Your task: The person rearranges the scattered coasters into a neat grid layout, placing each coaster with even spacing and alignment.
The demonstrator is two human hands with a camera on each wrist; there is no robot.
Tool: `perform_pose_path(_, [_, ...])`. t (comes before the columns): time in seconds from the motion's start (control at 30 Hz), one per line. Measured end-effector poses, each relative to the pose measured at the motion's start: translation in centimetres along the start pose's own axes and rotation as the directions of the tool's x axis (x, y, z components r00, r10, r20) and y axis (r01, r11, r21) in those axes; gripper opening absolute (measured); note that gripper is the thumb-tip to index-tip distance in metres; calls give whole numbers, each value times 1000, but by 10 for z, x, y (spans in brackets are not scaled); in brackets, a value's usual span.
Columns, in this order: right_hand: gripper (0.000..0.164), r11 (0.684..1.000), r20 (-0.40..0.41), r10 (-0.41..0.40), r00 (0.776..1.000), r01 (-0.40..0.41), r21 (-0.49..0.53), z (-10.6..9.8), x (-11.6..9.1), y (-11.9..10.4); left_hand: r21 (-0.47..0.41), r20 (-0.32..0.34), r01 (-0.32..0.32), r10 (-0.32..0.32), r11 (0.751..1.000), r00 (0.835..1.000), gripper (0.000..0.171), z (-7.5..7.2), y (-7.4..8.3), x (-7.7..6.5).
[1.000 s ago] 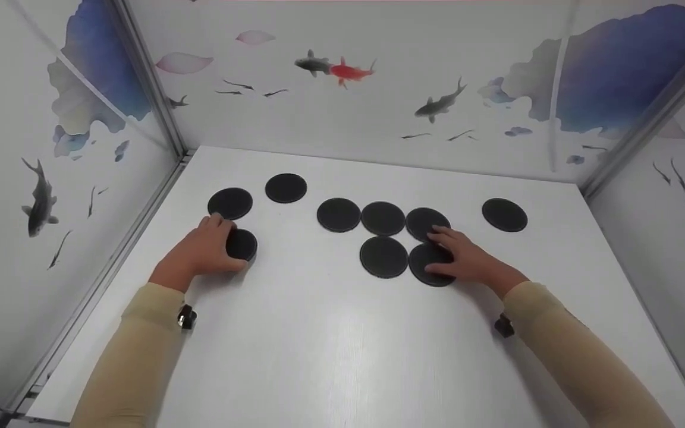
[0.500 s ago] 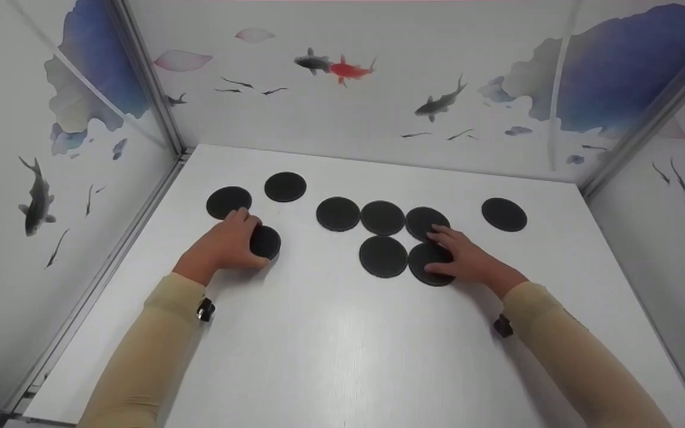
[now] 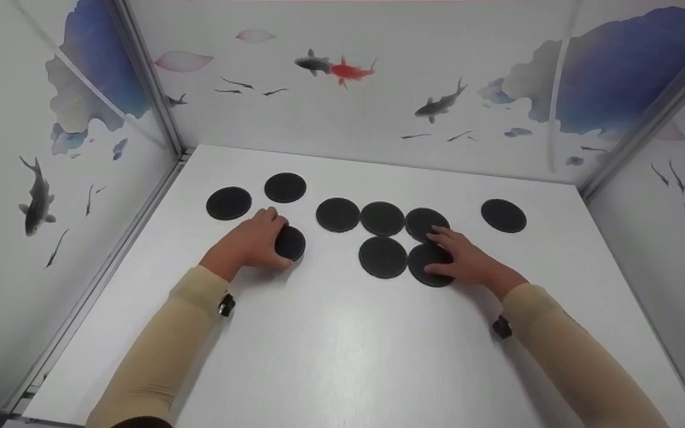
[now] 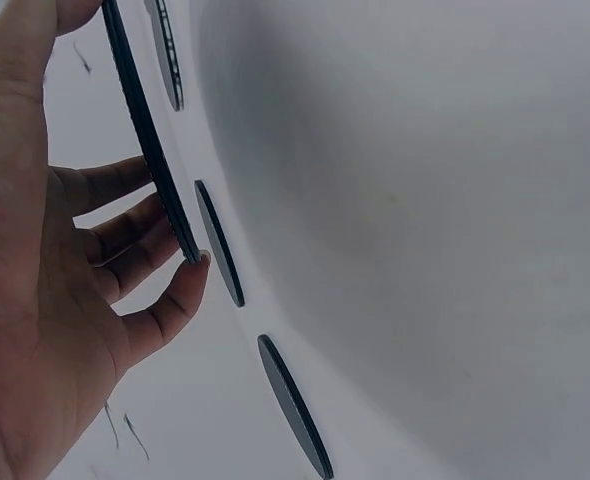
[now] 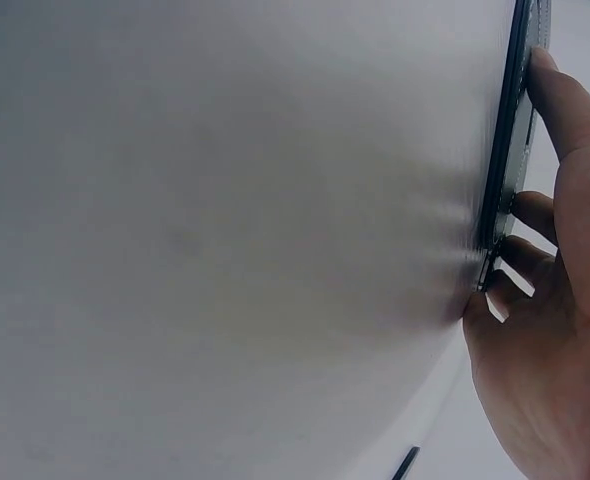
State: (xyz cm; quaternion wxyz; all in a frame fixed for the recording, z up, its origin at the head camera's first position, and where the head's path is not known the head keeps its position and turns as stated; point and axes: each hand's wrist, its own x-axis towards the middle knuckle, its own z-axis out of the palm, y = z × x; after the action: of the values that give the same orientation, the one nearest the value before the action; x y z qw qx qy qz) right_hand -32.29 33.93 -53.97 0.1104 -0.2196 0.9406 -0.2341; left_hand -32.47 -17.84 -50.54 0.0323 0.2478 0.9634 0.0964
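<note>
The held disc (image 3: 292, 244) is above the table (image 3: 330, 351), left of a five-disc cluster (image 3: 383, 257); the left hand (image 3: 254, 240) grasps its edge between thumb and fingers. The right hand (image 3: 466, 255) is relaxed, its fingers touching the cluster's right-rear disc (image 3: 422, 222), its thumb the right-front disc (image 3: 424, 266). Two loose discs (image 3: 229, 203) lie behind the left hand; another disc (image 3: 503, 215) lies at far right.

White walls (image 3: 319, 131) printed with a red fish (image 3: 349, 71) and blue leaf shapes (image 3: 622, 77) meet at grey metal posts (image 3: 150, 77).
</note>
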Motion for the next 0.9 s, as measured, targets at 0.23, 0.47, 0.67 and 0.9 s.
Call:
perform_pose_path(0.23, [93, 1000, -12, -11, 1000, 11, -9, 0, 0, -1, 12, 29, -32, 32, 999, 999, 85, 1, 15, 14])
perform_pose_path(0.47, [93, 1000, -15, -14, 1000, 14, 5, 1, 0, -1, 29, 43, -60, 58, 998, 997, 88, 3, 26, 24])
perform_pose_path(0.67, [95, 1000, -9, 5, 1000, -5, 5, 2, 1, 1, 43, 28, -73, 71, 996, 997, 88, 7, 32, 29])
perform_pose_path(0.9, [93, 1000, -27, -19, 999, 19, 9, 2, 0, 1, 35, 37, -78, 77, 996, 996, 88, 10, 41, 33])
